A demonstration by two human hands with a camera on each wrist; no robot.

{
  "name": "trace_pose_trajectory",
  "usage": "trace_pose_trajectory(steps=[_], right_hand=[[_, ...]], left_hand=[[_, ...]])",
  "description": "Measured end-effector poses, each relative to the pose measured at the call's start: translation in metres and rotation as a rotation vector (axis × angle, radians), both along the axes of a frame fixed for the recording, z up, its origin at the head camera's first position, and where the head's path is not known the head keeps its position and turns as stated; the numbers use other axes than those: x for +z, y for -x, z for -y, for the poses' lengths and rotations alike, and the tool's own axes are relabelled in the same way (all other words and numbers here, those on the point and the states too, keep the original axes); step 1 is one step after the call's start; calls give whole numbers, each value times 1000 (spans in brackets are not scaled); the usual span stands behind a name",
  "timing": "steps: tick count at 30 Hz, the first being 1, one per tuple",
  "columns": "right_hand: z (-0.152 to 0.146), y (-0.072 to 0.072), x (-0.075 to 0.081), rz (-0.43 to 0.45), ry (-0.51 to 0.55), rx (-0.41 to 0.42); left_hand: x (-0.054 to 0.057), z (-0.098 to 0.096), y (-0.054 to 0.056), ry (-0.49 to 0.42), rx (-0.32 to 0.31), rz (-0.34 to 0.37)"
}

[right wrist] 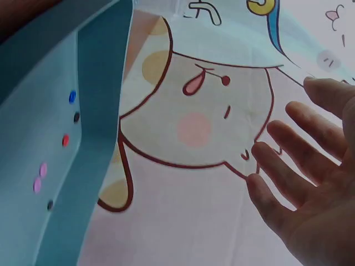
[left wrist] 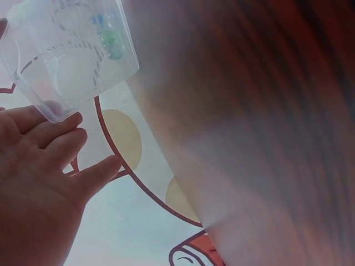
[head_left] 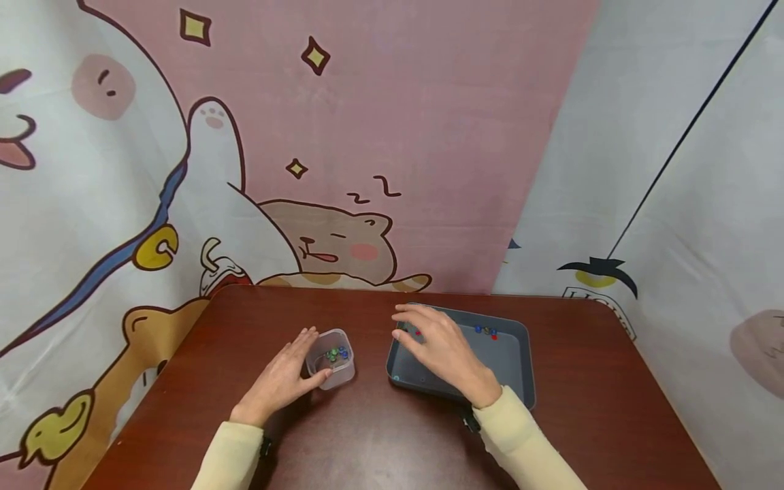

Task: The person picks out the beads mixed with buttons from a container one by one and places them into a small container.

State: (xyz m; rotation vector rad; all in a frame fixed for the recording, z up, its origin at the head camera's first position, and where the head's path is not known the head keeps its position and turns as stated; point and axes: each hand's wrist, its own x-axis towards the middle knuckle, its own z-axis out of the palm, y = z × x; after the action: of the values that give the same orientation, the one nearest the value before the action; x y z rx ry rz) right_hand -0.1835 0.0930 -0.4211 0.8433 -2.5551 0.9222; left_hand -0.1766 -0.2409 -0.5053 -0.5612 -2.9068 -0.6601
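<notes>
A small clear plastic container (head_left: 339, 378) stands on the left part of the table, with several green and blue beads (head_left: 333, 354) inside. My left hand (head_left: 278, 381) holds it, the thumb at its near rim and the fingers along its far left side. In the left wrist view the ring and little fingers stretch out beside the container (left wrist: 66, 83). Over the left part of a grey tray (head_left: 499, 361) hovers my right hand (head_left: 444, 347), fingers spread and apart, nothing visible in them. Small blue, red, pink and dark beads (right wrist: 65, 139) lie in the tray.
A brown wooden table (head_left: 367, 435) carries both the container and the tray. Behind it hangs a printed cloth (head_left: 429, 136) with cartoon animals, which also runs along both sides. Bare tabletop lies between container and tray.
</notes>
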Motion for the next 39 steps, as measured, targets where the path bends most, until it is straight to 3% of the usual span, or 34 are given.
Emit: trace_pose_trajectory(steps=[9,22,39], right_hand=[[-48,-4,0,25,-51,-67],[-114,7,-26,57,-165,-151],[-145,30,-69,108,-263,-149]], left_hand=[[1,-1,0,7,3,18],[1,-1,0,-2,3,28],[-2,0,-1,6,14,17]])
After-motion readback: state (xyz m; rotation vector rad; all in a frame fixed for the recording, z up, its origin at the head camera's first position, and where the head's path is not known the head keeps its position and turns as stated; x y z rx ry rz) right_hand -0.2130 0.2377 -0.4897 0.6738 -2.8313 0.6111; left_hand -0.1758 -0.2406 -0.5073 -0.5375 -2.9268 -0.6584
